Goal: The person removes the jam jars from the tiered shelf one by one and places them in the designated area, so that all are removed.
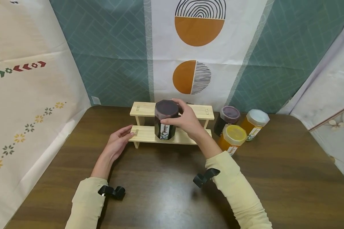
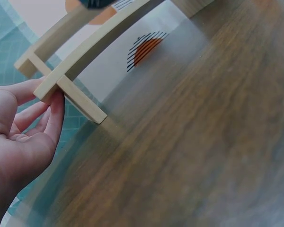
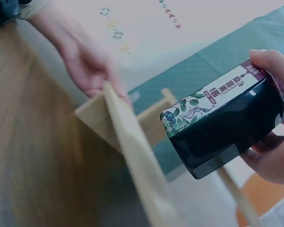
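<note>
A two-tier wooden shelf stand [image 1: 206, 111] stands near the back of the table. My left hand [image 1: 118, 143] pinches the left end of its lower board [image 2: 49, 90] between thumb and fingers. With my right hand [image 1: 186, 119], I grip a dark, faceted jar [image 1: 167, 119] by its upper part, thumb on one side and fingers on the other. The jar is upright and overlaps the lower tier in the head view. A white label with leaves and purple print [image 3: 213, 97] shows on its side in the right wrist view.
Right of the stand are another dark jar with a purple lid [image 1: 230, 114], a yellow-lidded jar [image 1: 233, 136] and an amber jar with a whitish lid [image 1: 257, 117]. A patterned cloth [image 1: 120, 76] hangs behind the brown wooden table [image 1: 160, 178].
</note>
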### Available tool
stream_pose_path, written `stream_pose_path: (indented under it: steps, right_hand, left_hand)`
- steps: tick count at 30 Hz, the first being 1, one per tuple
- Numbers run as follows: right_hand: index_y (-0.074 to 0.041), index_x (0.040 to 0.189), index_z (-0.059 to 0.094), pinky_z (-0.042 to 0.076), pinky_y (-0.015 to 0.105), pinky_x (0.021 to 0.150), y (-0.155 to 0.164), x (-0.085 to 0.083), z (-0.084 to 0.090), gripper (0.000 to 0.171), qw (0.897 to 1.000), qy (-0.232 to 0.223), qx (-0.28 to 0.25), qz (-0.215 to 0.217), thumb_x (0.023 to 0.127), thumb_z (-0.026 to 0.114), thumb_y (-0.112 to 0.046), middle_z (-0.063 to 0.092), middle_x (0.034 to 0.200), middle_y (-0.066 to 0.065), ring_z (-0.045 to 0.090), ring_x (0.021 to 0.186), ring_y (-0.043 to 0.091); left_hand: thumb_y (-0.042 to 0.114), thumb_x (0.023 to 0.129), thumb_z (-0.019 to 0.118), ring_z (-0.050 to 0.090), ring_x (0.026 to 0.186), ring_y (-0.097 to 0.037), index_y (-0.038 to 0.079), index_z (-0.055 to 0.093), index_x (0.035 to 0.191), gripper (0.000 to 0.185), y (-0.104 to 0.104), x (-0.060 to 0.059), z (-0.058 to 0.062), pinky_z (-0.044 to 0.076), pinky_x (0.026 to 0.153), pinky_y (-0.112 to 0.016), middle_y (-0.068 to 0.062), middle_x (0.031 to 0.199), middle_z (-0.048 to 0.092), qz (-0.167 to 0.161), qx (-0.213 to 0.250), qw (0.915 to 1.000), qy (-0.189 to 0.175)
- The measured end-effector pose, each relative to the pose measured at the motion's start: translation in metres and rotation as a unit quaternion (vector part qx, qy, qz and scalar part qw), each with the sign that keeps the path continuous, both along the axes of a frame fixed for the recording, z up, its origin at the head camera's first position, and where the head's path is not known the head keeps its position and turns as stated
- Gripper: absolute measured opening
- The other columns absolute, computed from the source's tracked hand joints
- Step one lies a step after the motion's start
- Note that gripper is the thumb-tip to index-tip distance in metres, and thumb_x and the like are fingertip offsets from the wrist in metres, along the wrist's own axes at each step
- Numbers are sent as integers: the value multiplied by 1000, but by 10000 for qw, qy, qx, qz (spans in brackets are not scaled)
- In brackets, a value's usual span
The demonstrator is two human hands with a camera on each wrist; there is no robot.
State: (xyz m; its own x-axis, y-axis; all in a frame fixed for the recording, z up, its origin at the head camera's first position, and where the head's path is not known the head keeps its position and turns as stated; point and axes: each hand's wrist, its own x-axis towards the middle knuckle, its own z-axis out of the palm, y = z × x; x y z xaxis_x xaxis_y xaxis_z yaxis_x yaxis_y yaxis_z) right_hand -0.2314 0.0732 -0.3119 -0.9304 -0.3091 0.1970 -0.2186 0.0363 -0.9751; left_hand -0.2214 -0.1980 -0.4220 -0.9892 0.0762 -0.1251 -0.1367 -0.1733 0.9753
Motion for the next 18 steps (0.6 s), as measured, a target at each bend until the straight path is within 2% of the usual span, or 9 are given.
stream_pose_path:
  steps: [4, 10, 18]
  right_hand:
    - [-11, 125, 47, 42, 35, 86, 21, 2, 19, 67, 9995, 55, -311, 91, 66, 78, -4, 50, 117, 8, 48, 106, 22]
    - [-10, 126, 45, 42, 33, 82, 57, 5, 47, 65, 9987, 45, -493, 148, 69, 73, 2, 47, 120, 11, 47, 106, 25]
    - [-8, 124, 46, 47, 26, 76, 115, 9, 73, 60, 9952, 298, -896, 246, 71, 63, 16, 44, 119, 13, 46, 102, 24]
  left_hand:
    - [10, 89, 58, 43, 110, -16, -3, 32, 138, 56, 0, 1, 0, 40, 85, -18, -18, 135, 33, -44, -36, 10000, 82]
    - [12, 89, 58, 41, 112, -16, -3, 30, 138, 58, -1, 1, 1, 39, 86, -18, -19, 136, 31, -80, -73, 9999, 100]
    - [12, 88, 59, 40, 113, -16, -3, 31, 138, 59, 1, 1, 0, 39, 85, -17, -18, 136, 32, -29, -37, 10000, -2]
